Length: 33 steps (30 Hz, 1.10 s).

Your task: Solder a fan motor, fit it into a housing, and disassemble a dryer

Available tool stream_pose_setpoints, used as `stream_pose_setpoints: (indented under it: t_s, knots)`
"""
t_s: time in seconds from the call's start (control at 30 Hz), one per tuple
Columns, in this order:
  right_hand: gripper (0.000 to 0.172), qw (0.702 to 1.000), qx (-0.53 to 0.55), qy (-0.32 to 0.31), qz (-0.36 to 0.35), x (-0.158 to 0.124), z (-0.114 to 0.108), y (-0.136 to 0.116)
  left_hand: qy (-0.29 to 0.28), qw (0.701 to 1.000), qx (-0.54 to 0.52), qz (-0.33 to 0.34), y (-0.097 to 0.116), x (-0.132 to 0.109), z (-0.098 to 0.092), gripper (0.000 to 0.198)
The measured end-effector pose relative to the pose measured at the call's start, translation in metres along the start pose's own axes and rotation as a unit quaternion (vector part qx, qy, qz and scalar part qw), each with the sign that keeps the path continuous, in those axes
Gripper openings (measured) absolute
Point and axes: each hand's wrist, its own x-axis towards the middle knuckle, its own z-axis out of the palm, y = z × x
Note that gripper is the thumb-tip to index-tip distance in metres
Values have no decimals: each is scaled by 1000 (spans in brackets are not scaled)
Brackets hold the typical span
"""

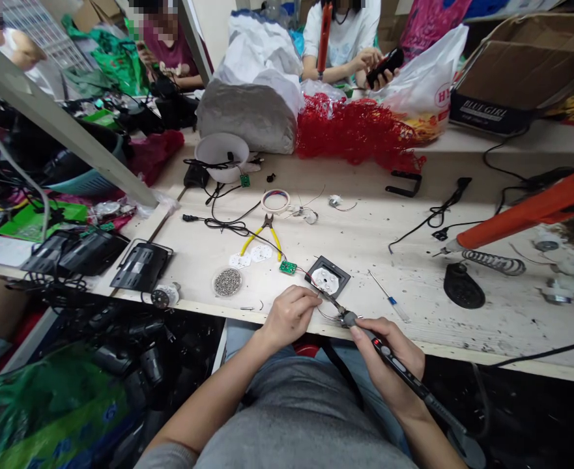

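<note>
My right hand (389, 358) is closed around a soldering iron (404, 374), its tip pointing left toward a square black frame with a white round plate (324, 280). Beside the tip, my left hand (291, 314) pinches a thin wire (322, 311) at the frame's near edge. Thin wires run from the frame to a small green circuit board (287, 267) on its left. A motor-like metal part at the table edge is partly hidden by the iron. To the right of the frame lies a screwdriver (389, 296) with a clear handle.
Yellow-handled cutters (267, 236), a dish of small screws (227, 282) and a tape roll (275, 202) lie to the left. On the right are an orange electric screwdriver (521, 212) and a black oval part (464, 285). Red netting (355, 130) lies behind; co-workers sit beyond.
</note>
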Motion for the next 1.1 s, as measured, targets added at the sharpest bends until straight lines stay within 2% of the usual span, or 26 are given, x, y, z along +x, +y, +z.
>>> stream_pose_setpoints:
  t_s: [0.3,0.43,0.8,1.0,1.1]
  knots:
    - [2,1000,0,-1,-10,0,-2,-3,-7,1000,-14,-18,-1,-3,0,20]
    - [6,1000,-1,17,-15,1,0,-4,-9,1000,-17,-16,0,-2,0,21]
    - [9,1000,1,11,-6,5,3,-7,-27,999,-22,-20,0,-2,-2,22]
    - [10,1000,13,20,-11,-2,7,0,-18,1000,-17,-8,0,-1,-3,21]
    - [5,999,25,18,-30,-4,9,4,-19,1000,-14,-3,1,-1,-3,20]
